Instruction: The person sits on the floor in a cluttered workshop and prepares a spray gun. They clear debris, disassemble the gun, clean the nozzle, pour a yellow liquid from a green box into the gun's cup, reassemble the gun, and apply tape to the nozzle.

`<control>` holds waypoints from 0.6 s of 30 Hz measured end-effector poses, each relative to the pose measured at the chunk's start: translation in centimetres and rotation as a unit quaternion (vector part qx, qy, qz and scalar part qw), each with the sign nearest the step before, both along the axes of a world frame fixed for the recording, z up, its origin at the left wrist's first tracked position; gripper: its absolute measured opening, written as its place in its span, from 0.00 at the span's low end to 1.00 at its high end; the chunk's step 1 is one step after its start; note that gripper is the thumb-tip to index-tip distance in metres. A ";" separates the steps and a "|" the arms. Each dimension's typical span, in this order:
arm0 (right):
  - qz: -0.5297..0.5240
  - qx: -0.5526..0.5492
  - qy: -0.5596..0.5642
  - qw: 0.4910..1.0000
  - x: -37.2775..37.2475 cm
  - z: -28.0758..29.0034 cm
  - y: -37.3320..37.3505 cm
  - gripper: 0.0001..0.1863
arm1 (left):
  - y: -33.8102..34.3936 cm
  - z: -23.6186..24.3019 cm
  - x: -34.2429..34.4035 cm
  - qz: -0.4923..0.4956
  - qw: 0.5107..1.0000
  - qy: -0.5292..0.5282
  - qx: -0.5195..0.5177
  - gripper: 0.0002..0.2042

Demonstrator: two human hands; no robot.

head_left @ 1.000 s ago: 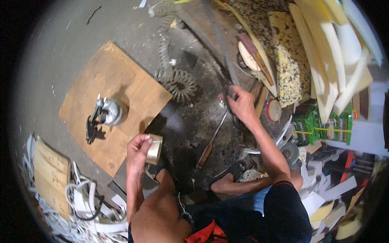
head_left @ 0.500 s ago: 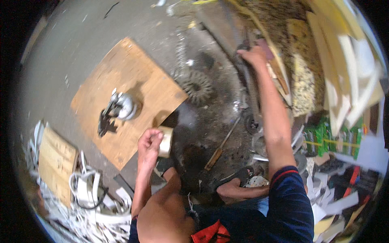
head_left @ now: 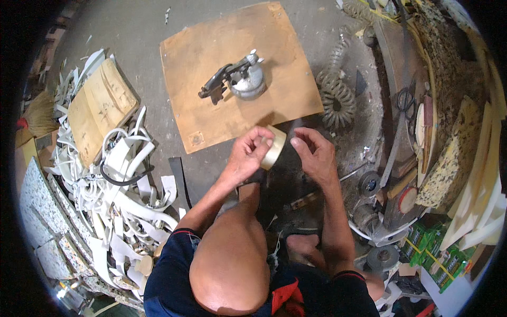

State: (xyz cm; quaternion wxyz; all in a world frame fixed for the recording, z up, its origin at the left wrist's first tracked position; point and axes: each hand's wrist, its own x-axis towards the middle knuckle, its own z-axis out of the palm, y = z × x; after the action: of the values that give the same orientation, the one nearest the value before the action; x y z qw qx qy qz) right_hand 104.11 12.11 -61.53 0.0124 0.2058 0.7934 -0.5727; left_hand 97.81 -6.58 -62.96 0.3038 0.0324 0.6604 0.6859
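My left hand point(head_left: 251, 151) is closed round a roll of pale translucent tape point(head_left: 275, 150), its fingers and thumb gripping the near side. Just right of the roll is my right hand point(head_left: 316, 154), fingers half curled, with the thumb a little apart from the forefinger; nothing shows between them. Beyond both hands, a flat brown board point(head_left: 222, 124) lies on the floor. On it stands a spray gun point(head_left: 232, 78) with a rounded metal cup, its black handle toward the left.
White foam offcuts point(head_left: 121, 206) pile up at left beside a cream foam slab point(head_left: 100, 108). To the right lie a coiled hose point(head_left: 338, 103), scissors point(head_left: 405, 103) on a low ledge, a red-faced disc point(head_left: 407, 199) and green packets point(head_left: 430, 251). A screwdriver-like tool point(head_left: 305, 201) is by my foot.
My right hand has come back from the ledge at the right to beside the tape roll. My left hand still holds the roll. The view has swung, so the board appears farther right.
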 end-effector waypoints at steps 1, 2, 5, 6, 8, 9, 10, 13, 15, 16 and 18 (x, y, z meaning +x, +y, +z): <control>0.016 -0.014 0.022 1.000 -0.1 0.2 -0.5 0.18 | -0.4 0.1 -0.1 0.009 1.000 0.001 -0.005 0.04; 0.033 -0.030 0.034 0.998 -0.4 0.3 -0.9 0.18 | -0.9 0.2 -0.3 0.018 1.000 -0.002 -0.010 0.04; 0.071 0.001 0.053 0.996 -0.9 0.5 -1.5 0.21 | -1.1 0.6 -0.8 -0.001 1.000 0.001 0.029 0.06; 0.070 0.024 0.071 0.995 -1.1 0.6 -1.5 0.22 | -1.1 0.8 -0.9 -0.002 1.000 -0.008 0.029 0.06; 0.074 0.045 0.087 0.992 -1.7 0.8 -1.5 0.25 | -0.8 1.2 -1.3 -0.008 0.999 0.005 0.040 0.07; 0.079 0.059 0.086 0.991 -1.9 1.0 -1.4 0.24 | -0.7 1.4 -1.3 -0.013 0.999 0.014 0.041 0.07; 0.089 0.072 0.089 0.989 -2.0 1.1 -1.4 0.23 | -0.7 1.5 -1.4 -0.010 0.999 0.023 0.039 0.07; 0.104 0.082 0.104 0.986 -2.3 1.4 -1.5 0.19 | -0.4 1.2 -0.9 -0.006 0.997 0.023 0.080 0.08; 0.110 0.085 0.112 0.984 -2.4 1.4 -1.5 0.15 | -1.0 0.8 -0.8 -0.036 0.998 0.042 0.024 0.10; 0.115 0.088 0.114 0.983 -2.5 1.4 -1.5 0.13 | -1.2 0.5 -0.7 -0.050 0.998 0.047 -0.013 0.11; 0.126 0.086 0.114 0.982 -2.6 1.3 -1.5 0.10 | -1.5 0.0 -0.5 -0.064 0.996 0.060 0.001 0.12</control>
State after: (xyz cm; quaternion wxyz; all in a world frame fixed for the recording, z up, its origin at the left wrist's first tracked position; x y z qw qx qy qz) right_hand 101.54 10.66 -60.21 -0.0240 0.0383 0.8556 -0.5156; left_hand 97.32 -8.08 -62.95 0.3071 0.1160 0.6735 0.6623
